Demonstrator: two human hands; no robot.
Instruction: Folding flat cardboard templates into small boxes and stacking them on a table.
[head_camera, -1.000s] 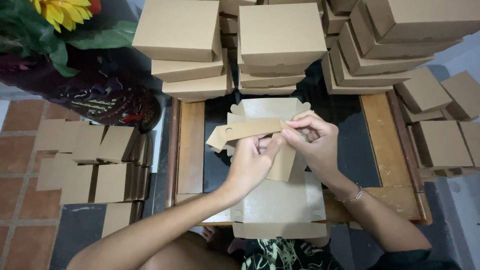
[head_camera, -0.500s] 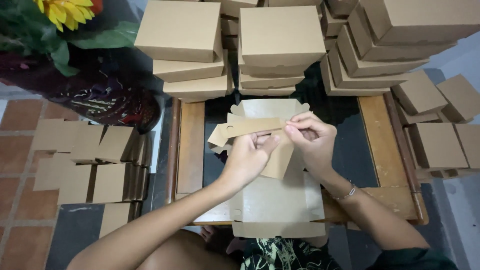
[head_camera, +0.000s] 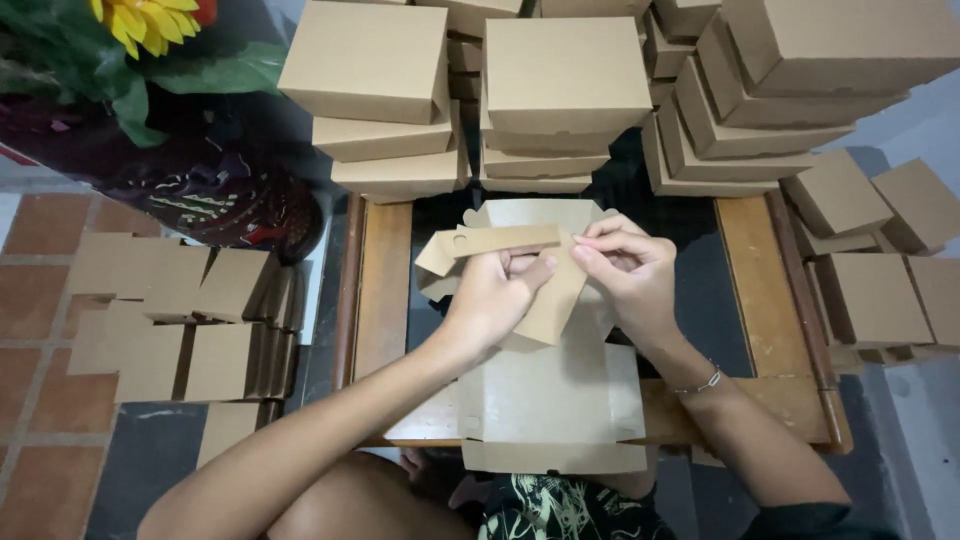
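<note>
Over the small wooden table we pinch a flat brown cardboard box blank between both hands. Our left hand and right hand are closed on its raised far flap. Stacks of finished boxes stand beyond; flat blanks lie left.

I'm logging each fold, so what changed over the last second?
Little: both hands, left hand and right hand, still pinch the flat brown cardboard box blank at its raised flap, fingers shifted only slightly. The stacked brown cardboard boxes and wooden table stayed put.
</note>
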